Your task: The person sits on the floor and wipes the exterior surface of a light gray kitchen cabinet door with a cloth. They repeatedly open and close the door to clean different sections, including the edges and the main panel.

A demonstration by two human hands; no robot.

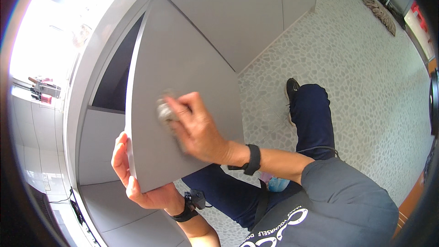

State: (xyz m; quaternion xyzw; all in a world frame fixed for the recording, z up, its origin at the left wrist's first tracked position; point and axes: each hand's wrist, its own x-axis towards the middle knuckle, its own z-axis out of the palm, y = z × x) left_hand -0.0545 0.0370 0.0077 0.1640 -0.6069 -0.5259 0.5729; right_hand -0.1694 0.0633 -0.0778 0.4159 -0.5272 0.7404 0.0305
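Note:
A grey cabinet door (178,61) stands swung open before me, with the dark inside of the cabinet (115,79) showing behind its far edge. My left hand (147,188) grips the door by its lower corner, the fingers behind the panel and the thumb at the edge. Against the front face, my right hand (200,130) presses a crumpled whitish-grey cloth (165,112). Both the cloth and the fingertips are blurred, so the cloth's exact shape is hard to tell.
More grey cabinet fronts (226,10) line the wall. Under the window, a wire rack (48,91) holds several utensils. My bent legs (313,116) rest over the stone-patterned floor (360,85). A string mop head (379,12) lies at the far right.

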